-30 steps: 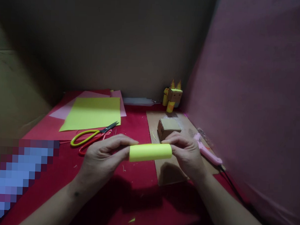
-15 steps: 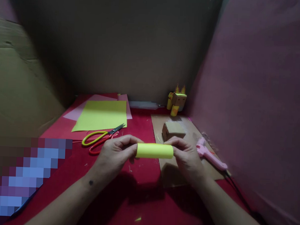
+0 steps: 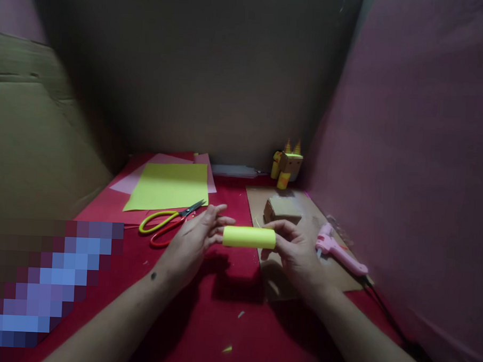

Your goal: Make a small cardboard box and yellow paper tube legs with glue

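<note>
A rolled yellow paper tube (image 3: 249,237) lies level above the red table surface. At its right end, my right hand (image 3: 298,253) pinches it between thumb and fingers. Beside the left end is my left hand (image 3: 194,240), its fingers spread and the fingertips close to the tube; whether they touch it is unclear. Scissors (image 3: 170,220) with one yellow and one red handle lie just left of my left hand. A small cardboard box (image 3: 283,209) sits behind my right hand on a brown cardboard sheet (image 3: 312,205).
Yellow paper (image 3: 171,186) lies over pink and red sheets at the back left. A pink glue gun (image 3: 340,252) with a black cord rests at the right. A small cardboard figure (image 3: 290,164) stands at the back. Walls rise on both sides.
My left hand has opened its pinch at the tube's left end and spread its fingers. The tube stays in my right hand. The view has shifted slightly.
</note>
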A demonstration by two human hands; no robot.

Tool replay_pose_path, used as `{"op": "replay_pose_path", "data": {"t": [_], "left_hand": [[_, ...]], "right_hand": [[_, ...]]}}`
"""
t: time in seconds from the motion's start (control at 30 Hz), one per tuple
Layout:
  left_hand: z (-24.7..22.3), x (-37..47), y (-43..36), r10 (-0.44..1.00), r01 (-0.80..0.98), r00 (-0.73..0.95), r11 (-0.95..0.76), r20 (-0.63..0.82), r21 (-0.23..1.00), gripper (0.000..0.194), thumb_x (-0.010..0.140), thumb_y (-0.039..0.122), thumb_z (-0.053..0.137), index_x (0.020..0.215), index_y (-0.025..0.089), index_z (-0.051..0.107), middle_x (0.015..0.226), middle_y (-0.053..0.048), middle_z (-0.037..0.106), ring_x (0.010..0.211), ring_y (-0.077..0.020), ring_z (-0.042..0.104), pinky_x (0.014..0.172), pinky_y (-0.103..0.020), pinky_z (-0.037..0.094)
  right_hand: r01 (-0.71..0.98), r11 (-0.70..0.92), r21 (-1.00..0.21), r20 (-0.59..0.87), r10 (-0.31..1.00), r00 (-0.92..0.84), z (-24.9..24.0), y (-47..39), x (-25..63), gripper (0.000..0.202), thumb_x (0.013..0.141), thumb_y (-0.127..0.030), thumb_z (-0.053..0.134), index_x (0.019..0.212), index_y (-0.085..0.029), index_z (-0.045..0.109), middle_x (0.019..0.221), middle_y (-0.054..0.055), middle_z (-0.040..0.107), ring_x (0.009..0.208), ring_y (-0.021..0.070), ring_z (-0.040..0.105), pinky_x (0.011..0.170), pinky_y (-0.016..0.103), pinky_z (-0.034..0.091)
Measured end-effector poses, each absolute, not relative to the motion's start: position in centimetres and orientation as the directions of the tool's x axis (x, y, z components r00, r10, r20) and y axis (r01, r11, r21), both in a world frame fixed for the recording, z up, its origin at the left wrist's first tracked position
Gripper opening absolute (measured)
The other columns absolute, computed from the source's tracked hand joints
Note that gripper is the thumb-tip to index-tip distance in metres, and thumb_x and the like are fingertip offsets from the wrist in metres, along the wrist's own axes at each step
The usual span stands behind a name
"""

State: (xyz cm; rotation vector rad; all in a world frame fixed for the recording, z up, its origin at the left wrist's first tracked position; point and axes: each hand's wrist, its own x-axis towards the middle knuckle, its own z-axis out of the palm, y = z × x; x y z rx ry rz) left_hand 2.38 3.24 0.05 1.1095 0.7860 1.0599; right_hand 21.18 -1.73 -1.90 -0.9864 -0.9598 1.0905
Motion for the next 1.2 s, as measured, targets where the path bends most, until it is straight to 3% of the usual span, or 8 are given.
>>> {"op": "replay_pose_path", "data": {"t": [0.17, 0.3, 0.43, 0.57, 0.7, 0.87, 1.0, 1.2], "left_hand": [[-0.4, 2.8, 2.5, 0.914, -0.165, 0.401, 0.142, -0.065, 0.976, 0.066, 0.084, 0.064, 0.046, 0.134, 0.021, 0.046, 0.127, -0.012, 0.059, 0.103, -0.0226, 0.061, 0.079, -0.031, 0.052], [-0.1, 3.1, 2.5, 0.944, -0.289, 0.324, 0.161, -0.062, 0.944, 0.072, 0.087, 0.063, 0.044, 0.142, 0.017, 0.034, 0.132, -0.015, 0.054, 0.119, -0.0216, 0.054, 0.096, -0.031, 0.045], [-0.5, 3.1, 2.8, 0.909, -0.277, 0.409, 0.205, -0.078, 0.939, 0.067, 0.086, 0.061, 0.048, 0.139, 0.022, 0.038, 0.133, -0.014, 0.054, 0.122, -0.0239, 0.052, 0.095, -0.034, 0.047], [-0.7, 2.6, 3.5, 0.935, -0.228, 0.35, 0.147, -0.06, 0.962, 0.056, 0.085, 0.056, 0.053, 0.126, 0.02, 0.051, 0.112, -0.012, 0.065, 0.095, -0.0211, 0.065, 0.079, -0.032, 0.054], [-0.2, 2.5, 3.7, 0.853, -0.235, 0.504, 0.286, -0.135, 0.929, 0.037, 0.085, 0.045, 0.058, 0.106, 0.014, 0.057, 0.081, -0.007, 0.064, 0.064, -0.0174, 0.064, 0.052, -0.029, 0.054], [0.2, 2.6, 4.0, 0.887, -0.263, 0.448, 0.251, -0.113, 0.932, 0.018, 0.081, 0.024, 0.064, 0.093, 0.011, 0.059, 0.079, -0.005, 0.062, 0.057, -0.0128, 0.06, 0.044, -0.022, 0.048], [0.2, 2.3, 4.6, 0.869, -0.298, 0.468, 0.325, -0.16, 0.897, 0.012, 0.082, 0.017, 0.058, 0.089, 0.008, 0.063, 0.078, -0.006, 0.061, 0.057, -0.0139, 0.06, 0.044, -0.024, 0.049], [-0.1, 2.3, 4.1, 0.892, -0.269, 0.446, 0.208, -0.07, 0.94, 0.018, 0.083, 0.028, 0.061, 0.086, 0.01, 0.062, 0.076, -0.005, 0.061, 0.059, -0.0133, 0.059, 0.045, -0.023, 0.049]], "right_hand": [[-0.214, 0.125, -0.969, 0.093, 0.984, 0.154, -1.6, -1.8, 19.8, 0.018, 0.071, -0.026, 0.069, 0.086, -0.017, 0.071, 0.061, -0.003, 0.065, 0.046, 0.0106, 0.059, 0.05, 0.024, 0.047], [-0.122, 0.123, -0.985, 0.1, 0.979, 0.178, -1.5, -1.8, 19.5, 0.027, 0.074, -0.025, 0.064, 0.098, -0.016, 0.072, 0.058, -0.002, 0.065, 0.048, 0.0119, 0.061, 0.053, 0.025, 0.046], [-0.043, 0.155, -0.987, 0.144, 0.97, 0.196, -1.0, -1.9, 19.1, 0.033, 0.079, -0.027, 0.059, 0.106, -0.015, 0.071, 0.057, -0.001, 0.065, 0.051, 0.0135, 0.062, 0.055, 0.027, 0.046], [-0.027, 0.147, -0.989, 0.141, 0.977, 0.157, 0.0, -1.6, 18.9, 0.031, 0.077, -0.024, 0.059, 0.103, -0.015, 0.073, 0.056, 0.0, 0.065, 0.053, 0.0136, 0.062, 0.055, 0.026, 0.046], [-0.12, 0.106, -0.987, 0.093, 0.99, 0.11, 0.3, -0.8, 19.0, 0.027, 0.073, -0.023, 0.061, 0.096, -0.014, 0.075, 0.059, 0.001, 0.066, 0.052, 0.0126, 0.062, 0.055, 0.026, 0.046], [-0.328, 0.031, -0.944, 0.036, 0.999, -0.01, -0.2, -0.2, 19.3, 0.029, 0.069, -0.023, 0.064, 0.094, -0.013, 0.072, 0.066, 0.003, 0.069, 0.053, 0.0143, 0.064, 0.064, 0.033, 0.051], [-0.413, 0.072, -0.908, 0.122, 0.988, -0.096, -0.3, -0.5, 19.6, 0.041, 0.065, -0.015, 0.064, 0.105, -0.018, 0.066, 0.076, 0.002, 0.069, 0.07, 0.0163, 0.067, 0.077, 0.038, 0.053], [0.073, 0.28, -0.957, 0.276, 0.959, -0.062, -0.6, -0.7, 19.0, 0.06, 0.068, -0.019, 0.074, 0.124, -0.027, 0.053, 0.106, 0.003, 0.058, 0.088, 0.0159, 0.059, 0.075, 0.031, 0.05]]}}
